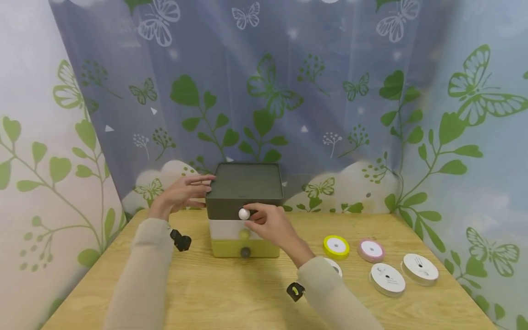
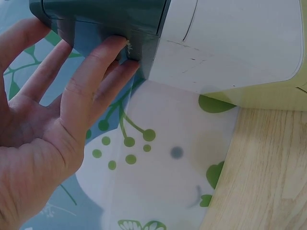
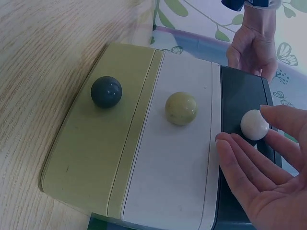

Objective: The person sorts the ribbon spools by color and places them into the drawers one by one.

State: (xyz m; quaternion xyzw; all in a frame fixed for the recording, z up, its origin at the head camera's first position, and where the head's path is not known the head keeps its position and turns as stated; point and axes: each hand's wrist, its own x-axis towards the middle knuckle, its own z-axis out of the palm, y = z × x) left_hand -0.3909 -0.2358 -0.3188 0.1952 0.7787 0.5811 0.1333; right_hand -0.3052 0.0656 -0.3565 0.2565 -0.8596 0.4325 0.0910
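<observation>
A small three-drawer box stands on the table, with a dark green top drawer (image 1: 222, 210), a white middle drawer (image 3: 168, 167) and a yellow-green bottom drawer (image 1: 264, 248). My right hand (image 1: 272, 224) pinches the white round knob (image 1: 244, 214) of the top drawer between thumb and fingers; the right wrist view shows the knob (image 3: 254, 125) at the fingertips. With fingers spread, my left hand (image 1: 179, 195) touches the left side of the box's dark upper part (image 2: 105, 19). Below are a yellowish knob (image 3: 181, 108) and a dark knob (image 3: 106, 92).
Right of the box on the wooden table (image 1: 206, 293) lie several ribbon spools: a yellow-edged one (image 1: 336, 246), a pink-edged one (image 1: 371, 250) and white ones (image 1: 387, 278), one partly behind my right sleeve. A patterned curtain (image 1: 321, 151) hangs behind the box.
</observation>
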